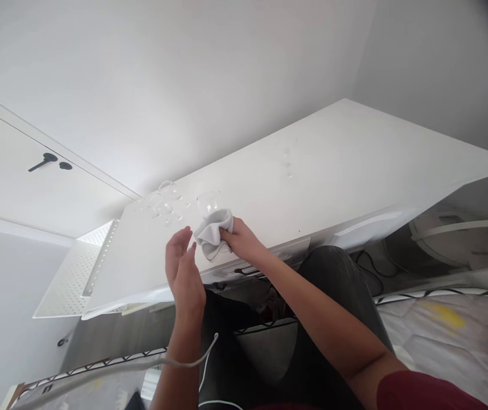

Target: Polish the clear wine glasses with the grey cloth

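Clear glass: one, just beyond the cloth; I cannot tell whether it stands on the table or is held through the cloth.
Glassware cluster: several clear pieces near the table's far left; overlapping outlines keep me from an exact count or from reading any contents.
White cloth: one, bunched, above the white table near its front edge.
Right hand: I see it gripping the cloth.
Left hand: unclenched, fingers slightly bent, just beside the cloth.
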Motion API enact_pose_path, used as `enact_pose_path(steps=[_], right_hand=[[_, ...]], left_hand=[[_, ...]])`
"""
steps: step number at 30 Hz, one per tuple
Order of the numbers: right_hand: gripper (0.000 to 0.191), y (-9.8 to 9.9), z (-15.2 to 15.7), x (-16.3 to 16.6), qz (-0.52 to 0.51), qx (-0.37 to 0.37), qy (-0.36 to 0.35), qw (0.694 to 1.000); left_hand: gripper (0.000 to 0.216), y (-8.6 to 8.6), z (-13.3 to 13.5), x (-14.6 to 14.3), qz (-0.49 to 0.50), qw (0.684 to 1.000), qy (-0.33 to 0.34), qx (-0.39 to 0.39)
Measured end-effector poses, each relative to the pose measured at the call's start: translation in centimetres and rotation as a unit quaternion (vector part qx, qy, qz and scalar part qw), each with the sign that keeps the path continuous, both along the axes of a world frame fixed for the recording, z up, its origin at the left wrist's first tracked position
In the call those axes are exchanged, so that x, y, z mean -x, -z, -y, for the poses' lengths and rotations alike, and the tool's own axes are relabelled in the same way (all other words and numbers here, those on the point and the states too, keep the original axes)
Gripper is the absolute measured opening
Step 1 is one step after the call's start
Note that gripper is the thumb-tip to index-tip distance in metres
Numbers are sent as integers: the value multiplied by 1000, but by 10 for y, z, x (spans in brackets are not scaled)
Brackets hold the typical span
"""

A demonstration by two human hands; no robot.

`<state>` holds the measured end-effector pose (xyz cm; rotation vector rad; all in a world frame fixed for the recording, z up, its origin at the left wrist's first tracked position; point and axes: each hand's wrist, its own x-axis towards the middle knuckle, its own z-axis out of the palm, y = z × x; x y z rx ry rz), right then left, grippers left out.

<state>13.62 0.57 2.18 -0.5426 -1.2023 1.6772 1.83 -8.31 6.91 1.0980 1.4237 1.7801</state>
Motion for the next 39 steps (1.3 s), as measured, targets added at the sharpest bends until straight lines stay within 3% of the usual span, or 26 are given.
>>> enact_pose_path(steps=[2,5,7,9,11,13,14,15,17,19,20,21,23,25,26,32,36,37,39], right_hand=[[39,2,1,-2,-23,42,-102,994],[42,4,7,-1,-72,99,-271,955],[41,4,13,3,-78,95,-324,938],[31,0,19,9,-24,35,-288,957],[16,-6,24,14,108,-67,-152,980],[25,-12,27,15,236,-150,1,960],[28,-14,28,14,257,-166,28,952],[27,-15,27,12,243,-165,6,956],[21,-15,26,5,130,-117,-146,974],[33,-12,23,-1,16,-55,-300,952],[37,-12,22,-3,-4,-40,-328,944],[36,-11,21,-4,4,-45,-315,948],[21,-12,20,-4,85,-97,-197,972],[10,-16,19,-4,168,-157,-78,970],[9,-18,19,-5,186,-177,-52,965],[16,-23,11,-20,146,-194,-67,968],[23,-16,0,-26,51,-109,-141,983],[25,-13,-2,-27,34,-77,-120,989],[23,-9,-6,-30,19,-38,9,999]], left_hand=[[41,-13,-8,9,-13,999,51,12],[61,-28,-25,21,24,977,184,104],[60,-31,-33,23,33,970,198,139],[47,-32,-37,19,-3,981,148,124],[37,-31,-35,11,-79,992,61,78],[33,-33,-31,5,-138,990,-15,29],[32,-34,-30,3,-145,989,-28,17],[32,-36,-29,3,-133,991,-16,22],[31,-41,-30,6,-61,993,69,71],[32,-43,-32,10,14,983,143,115],[32,-44,-33,11,28,981,148,123],[32,-43,-34,11,17,985,128,118],[29,-41,-35,6,-52,994,46,81],[27,-39,-34,0,-101,994,-12,37],[26,-38,-33,-4,-101,994,-25,17],[25,-43,-26,-15,-81,996,-19,-39],[22,-51,-23,-13,-88,996,20,-15],[22,-52,-23,-11,-80,997,23,-8],[23,-53,-22,-6,-58,998,5,-19]])
